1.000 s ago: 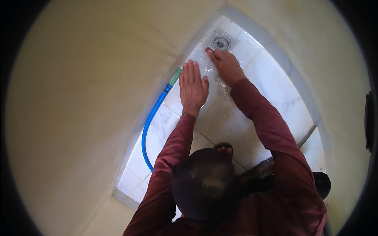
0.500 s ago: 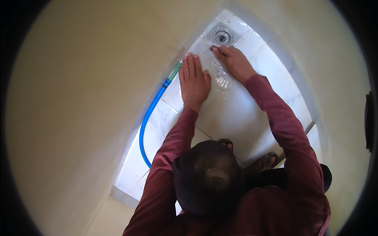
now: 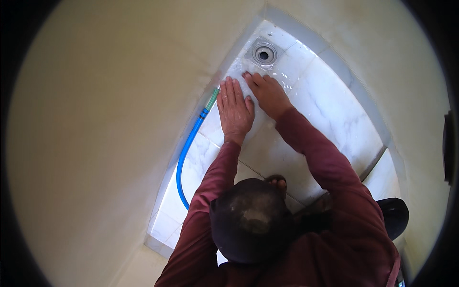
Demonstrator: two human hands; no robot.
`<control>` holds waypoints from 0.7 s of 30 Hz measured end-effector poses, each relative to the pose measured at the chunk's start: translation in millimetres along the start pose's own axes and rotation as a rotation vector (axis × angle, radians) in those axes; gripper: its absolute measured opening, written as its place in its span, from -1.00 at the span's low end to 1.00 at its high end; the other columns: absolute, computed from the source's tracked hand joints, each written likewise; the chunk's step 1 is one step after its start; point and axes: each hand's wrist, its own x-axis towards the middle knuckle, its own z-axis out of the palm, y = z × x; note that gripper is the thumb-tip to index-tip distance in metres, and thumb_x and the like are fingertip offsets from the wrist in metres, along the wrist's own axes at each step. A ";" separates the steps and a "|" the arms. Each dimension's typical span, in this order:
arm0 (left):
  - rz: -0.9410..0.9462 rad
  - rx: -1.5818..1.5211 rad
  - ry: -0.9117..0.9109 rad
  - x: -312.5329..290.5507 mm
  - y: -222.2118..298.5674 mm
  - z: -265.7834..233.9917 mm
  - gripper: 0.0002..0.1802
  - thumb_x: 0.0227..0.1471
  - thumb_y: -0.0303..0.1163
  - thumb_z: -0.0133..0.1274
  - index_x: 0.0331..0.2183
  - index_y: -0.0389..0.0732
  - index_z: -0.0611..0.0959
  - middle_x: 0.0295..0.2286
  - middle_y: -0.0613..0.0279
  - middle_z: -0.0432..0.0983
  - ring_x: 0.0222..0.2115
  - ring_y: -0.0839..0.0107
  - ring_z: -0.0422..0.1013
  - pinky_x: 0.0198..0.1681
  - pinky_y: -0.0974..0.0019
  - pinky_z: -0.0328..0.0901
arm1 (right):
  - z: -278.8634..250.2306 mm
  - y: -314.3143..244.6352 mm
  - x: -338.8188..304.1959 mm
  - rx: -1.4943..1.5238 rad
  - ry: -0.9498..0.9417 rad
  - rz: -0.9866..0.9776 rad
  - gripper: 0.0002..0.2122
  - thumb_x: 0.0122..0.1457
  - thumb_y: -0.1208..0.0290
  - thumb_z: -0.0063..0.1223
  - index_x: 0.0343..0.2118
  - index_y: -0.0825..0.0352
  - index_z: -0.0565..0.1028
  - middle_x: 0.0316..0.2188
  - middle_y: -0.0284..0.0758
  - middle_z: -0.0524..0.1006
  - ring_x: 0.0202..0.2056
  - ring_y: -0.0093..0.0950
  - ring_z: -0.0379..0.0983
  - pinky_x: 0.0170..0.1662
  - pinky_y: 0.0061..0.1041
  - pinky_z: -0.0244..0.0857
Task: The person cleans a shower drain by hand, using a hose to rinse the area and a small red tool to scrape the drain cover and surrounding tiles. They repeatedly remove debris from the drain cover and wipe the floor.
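Hose [image 3: 183, 165], blue and slim, lies on the marbled tiles [image 3: 330, 115] along the left wall [image 3: 105, 124]. Its long axis bows, rising from our left sleeve [image 3: 205, 196] and slanting up and rightward; the green end [image 3: 213, 99] points toward the corner with the round drain [image 3: 264, 53], stopping just beside our left hand [image 3: 235, 112]. That hand is flat, fingers straight and close together, holding nothing we can see; what lies under its palm is hidden. Our right hand [image 3: 269, 95] is half curled just below the drain. A dark reddish spot [image 3: 245, 74] shows at its fingertips, and we cannot tell whether it grips anything. The sleeve cuts off the hose's lower stretch.
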 end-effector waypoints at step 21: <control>-0.011 0.032 0.005 2.4 1.2 0.6 -0.23 0.31 -0.21 -0.07 0.40 -0.40 0.21 0.43 -0.17 0.06 0.47 -0.11 -0.06 0.47 -0.15 -0.14 | -24.9 33.9 7.7 -0.074 -0.029 -0.083 -0.56 0.23 0.52 0.06 0.20 0.26 0.47 -0.04 -0.32 0.47 -0.18 -0.29 0.52 -0.06 -0.33 0.47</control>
